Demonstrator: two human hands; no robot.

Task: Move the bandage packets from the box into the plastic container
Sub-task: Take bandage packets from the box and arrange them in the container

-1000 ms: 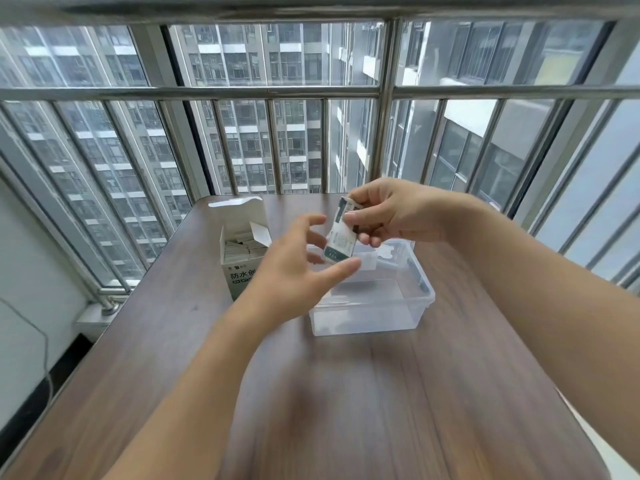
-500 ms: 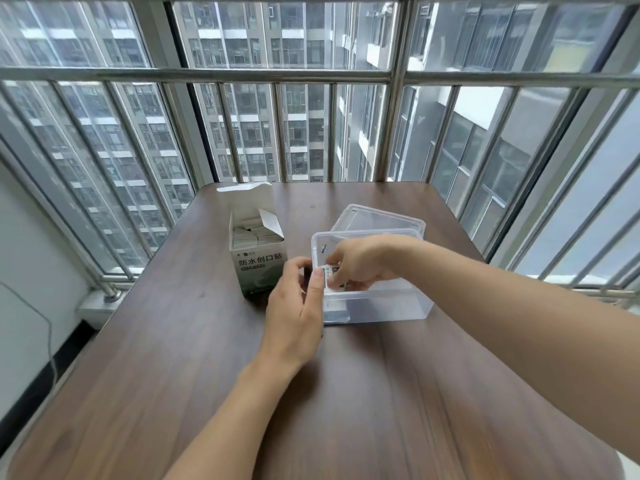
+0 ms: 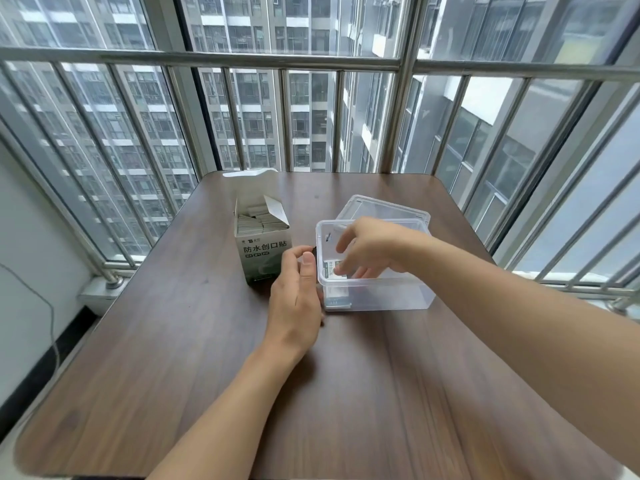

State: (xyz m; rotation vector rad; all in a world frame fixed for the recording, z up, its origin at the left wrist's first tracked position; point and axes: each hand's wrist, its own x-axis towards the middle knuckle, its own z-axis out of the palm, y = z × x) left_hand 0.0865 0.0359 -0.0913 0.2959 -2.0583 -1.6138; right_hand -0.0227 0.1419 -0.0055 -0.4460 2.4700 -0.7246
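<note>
Reaching my right hand (image 3: 367,249) into the clear rectangular plastic container (image 3: 381,296), fingers loosely spread over a white bandage packet (image 3: 331,270); left hand (image 3: 298,289) rests flat against its side.

I'm on an enclosed high-rise apartment balcony: steel window bars (image 3: 311,62) run from nine to three o'clock, grey residential tower blocks (image 3: 263,116) fill the glass beyond, and my dark wood-grain table (image 3: 346,393) sits against them.
</note>
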